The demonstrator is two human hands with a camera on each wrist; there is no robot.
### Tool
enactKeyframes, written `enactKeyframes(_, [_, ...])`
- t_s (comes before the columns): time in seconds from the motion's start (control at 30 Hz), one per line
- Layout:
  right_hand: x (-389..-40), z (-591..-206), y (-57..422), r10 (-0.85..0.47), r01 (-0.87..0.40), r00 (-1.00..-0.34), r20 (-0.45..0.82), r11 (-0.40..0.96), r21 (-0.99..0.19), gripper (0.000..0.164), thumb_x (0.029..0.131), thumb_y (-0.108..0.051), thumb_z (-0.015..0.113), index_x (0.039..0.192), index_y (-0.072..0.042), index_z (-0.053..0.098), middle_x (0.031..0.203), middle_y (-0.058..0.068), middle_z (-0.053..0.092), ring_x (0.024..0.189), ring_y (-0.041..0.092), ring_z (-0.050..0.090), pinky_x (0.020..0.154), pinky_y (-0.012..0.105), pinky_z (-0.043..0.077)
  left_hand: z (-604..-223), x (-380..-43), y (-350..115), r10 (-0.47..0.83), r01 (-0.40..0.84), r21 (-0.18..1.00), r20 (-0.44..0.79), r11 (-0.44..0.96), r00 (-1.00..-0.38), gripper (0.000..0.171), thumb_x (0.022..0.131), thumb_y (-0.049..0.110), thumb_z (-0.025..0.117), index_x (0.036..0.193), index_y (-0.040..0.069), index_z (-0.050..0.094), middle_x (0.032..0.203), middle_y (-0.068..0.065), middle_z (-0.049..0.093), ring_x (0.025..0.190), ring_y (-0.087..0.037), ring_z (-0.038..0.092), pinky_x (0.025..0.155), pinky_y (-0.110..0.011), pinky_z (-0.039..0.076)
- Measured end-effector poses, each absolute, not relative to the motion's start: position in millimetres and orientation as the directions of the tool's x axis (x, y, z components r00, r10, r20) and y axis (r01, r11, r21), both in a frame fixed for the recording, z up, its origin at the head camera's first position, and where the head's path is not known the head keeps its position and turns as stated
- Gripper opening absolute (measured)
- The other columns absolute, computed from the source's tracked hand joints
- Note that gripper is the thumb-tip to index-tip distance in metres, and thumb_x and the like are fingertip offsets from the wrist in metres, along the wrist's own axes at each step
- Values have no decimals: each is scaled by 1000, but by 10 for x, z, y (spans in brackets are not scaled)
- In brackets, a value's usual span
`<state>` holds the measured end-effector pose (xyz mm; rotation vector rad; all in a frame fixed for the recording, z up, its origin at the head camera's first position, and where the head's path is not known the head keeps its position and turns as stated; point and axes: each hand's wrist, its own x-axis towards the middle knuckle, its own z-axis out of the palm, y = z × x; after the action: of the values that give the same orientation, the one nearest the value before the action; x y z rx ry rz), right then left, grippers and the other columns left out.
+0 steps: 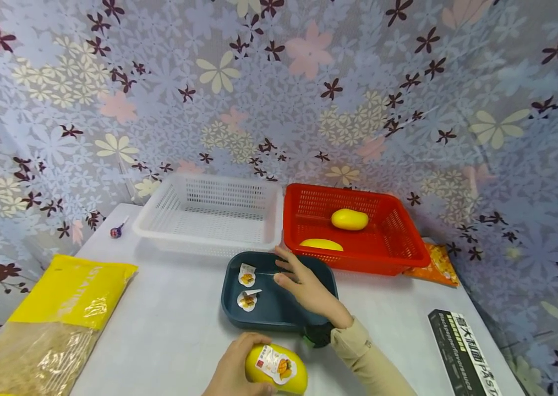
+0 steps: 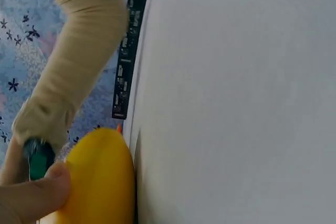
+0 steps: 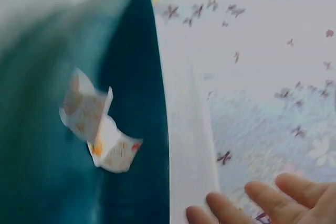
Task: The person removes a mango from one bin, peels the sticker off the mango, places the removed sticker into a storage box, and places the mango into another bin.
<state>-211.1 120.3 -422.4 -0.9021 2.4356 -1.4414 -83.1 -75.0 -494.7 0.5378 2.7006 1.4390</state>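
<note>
At the table's front, my left hand (image 1: 234, 367) grips a yellow mango (image 1: 265, 375) from its left side. A white label with a mango picture (image 1: 285, 367) shows on its upper face. The left wrist view shows the thumb (image 2: 50, 190) pressed against the mango. Over a dark blue tray (image 1: 279, 314) hovers my right hand (image 1: 308, 286), fingers loosely spread and holding nothing. Inside the tray, on its left side, lie two peeled labels, one farther back (image 1: 247, 275) and one nearer (image 1: 247, 301).
Behind the tray stand a white basket (image 1: 209, 240) and a red basket (image 1: 358, 258) holding two yellow mangoes (image 1: 350, 219). A yellow bag (image 1: 56, 313) lies left, near a lollipop (image 1: 116, 232). At right are an orange packet (image 1: 438, 265) and a black pasta box (image 1: 462, 352).
</note>
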Motion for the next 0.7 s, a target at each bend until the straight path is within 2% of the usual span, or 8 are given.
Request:
enactKeyframes(0.13, [-1768, -4300, 1324, -616, -494, -740, 271, 223, -840, 57, 101, -20, 49, 153, -17, 24, 156, 8, 33, 137, 32, 44, 108, 43, 44, -4934, -814, -725, 284, 331, 741, 195, 584, -939, 66, 67, 36, 87, 122, 20, 56, 119, 6, 61, 101, -10, 56, 86, -35, 49])
enactKeyframes(0.27, [-1481, -4379, 1423, -632, -474, -723, 279, 159, -866, 55, 100, -13, 50, 151, -22, 31, 150, 9, 43, 133, 21, 50, 105, 31, 46, -4883, -801, -720, 244, 355, 688, 258, 633, -935, 64, 66, 36, 88, 120, 21, 58, 116, 8, 63, 100, -12, 58, 82, -36, 45])
enactKeyframes(0.43, [-1282, -4461, 1497, -651, -463, -705, 282, 122, -878, 50, 98, -6, 51, 146, -13, 40, 142, 19, 51, 129, 11, 52, 104, 30, 47, -4893, -782, -706, 184, 399, 623, 381, 672, -906, 64, 57, 29, 92, 113, 24, 62, 109, 14, 64, 99, -10, 58, 79, -33, 42])
enactKeyframes(0.57, [-1156, -4568, 1528, -653, -381, -735, 182, 176, -908, 46, 97, -11, 55, 142, -12, 46, 141, 12, 54, 127, 13, 53, 104, 29, 46, -4957, -783, -693, 161, 478, 526, 536, 703, -828, 68, 47, 24, 94, 108, 23, 65, 105, 15, 66, 99, -9, 60, 77, -31, 43])
enactKeyframes(0.7, [-1061, -4760, 1509, -608, -187, -793, -32, 292, -938, 55, 92, -25, 66, 143, -26, 44, 147, 0, 48, 127, 8, 49, 105, 21, 40, -4981, -781, -682, 165, 517, 490, 594, 702, -787, 70, 45, 22, 94, 108, 23, 65, 106, 13, 67, 100, -10, 61, 79, -33, 45])
